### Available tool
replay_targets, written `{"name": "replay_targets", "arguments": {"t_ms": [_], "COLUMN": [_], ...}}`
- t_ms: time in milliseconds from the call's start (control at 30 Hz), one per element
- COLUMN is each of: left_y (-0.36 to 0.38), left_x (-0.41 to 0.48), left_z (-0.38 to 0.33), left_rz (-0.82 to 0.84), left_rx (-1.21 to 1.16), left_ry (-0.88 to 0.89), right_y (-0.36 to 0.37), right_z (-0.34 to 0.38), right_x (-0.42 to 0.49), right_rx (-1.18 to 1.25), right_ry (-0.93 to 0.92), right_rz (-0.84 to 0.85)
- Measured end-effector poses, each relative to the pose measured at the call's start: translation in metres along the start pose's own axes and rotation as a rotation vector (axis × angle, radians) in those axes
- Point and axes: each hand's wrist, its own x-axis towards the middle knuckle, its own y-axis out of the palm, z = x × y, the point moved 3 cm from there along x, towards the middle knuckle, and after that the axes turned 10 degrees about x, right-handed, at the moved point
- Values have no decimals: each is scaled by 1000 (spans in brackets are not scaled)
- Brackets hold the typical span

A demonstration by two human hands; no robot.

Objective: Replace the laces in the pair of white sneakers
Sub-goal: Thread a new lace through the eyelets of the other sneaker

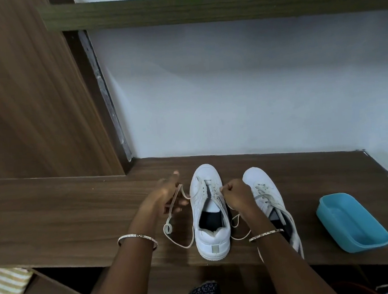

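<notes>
Two white sneakers stand side by side on a brown wooden shelf (77, 216), toes pointing at the wall. The left sneaker (212, 233) is partly laced with an off-white lace (179, 240). My left hand (166, 193) pinches one end of that lace just left of the shoe, and the slack loops down over the shelf. My right hand (235, 195) is curled over the eyelets on the shoe's right side and pinches the other strand. The right sneaker (264, 187) lies partly behind my right wrist, with a loose grey-white lace (284, 216) across it.
A blue plastic tub (352, 222) sits at the right end of the shelf. A white wall rises behind the shoes and a wooden panel (29, 101) stands at the left. Striped cloth (7, 293) shows at the lower left, below the shelf's front edge.
</notes>
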Motion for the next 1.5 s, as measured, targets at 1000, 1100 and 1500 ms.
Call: {"name": "replay_targets", "arguments": {"t_ms": [1000, 1100, 1500], "left_y": [-10, -9, -51], "left_x": [-115, -134, -176], "left_z": [-125, -145, -186], "left_rz": [184, 219, 10], "left_rx": [148, 178, 102], "left_ry": [591, 677, 671], "right_y": [-123, -140, -211], "right_z": [175, 204, 240], "right_x": [-73, -95, -149], "right_rx": [475, 432, 798], "right_ry": [-333, -458, -667], "right_rz": [247, 282, 304]}}
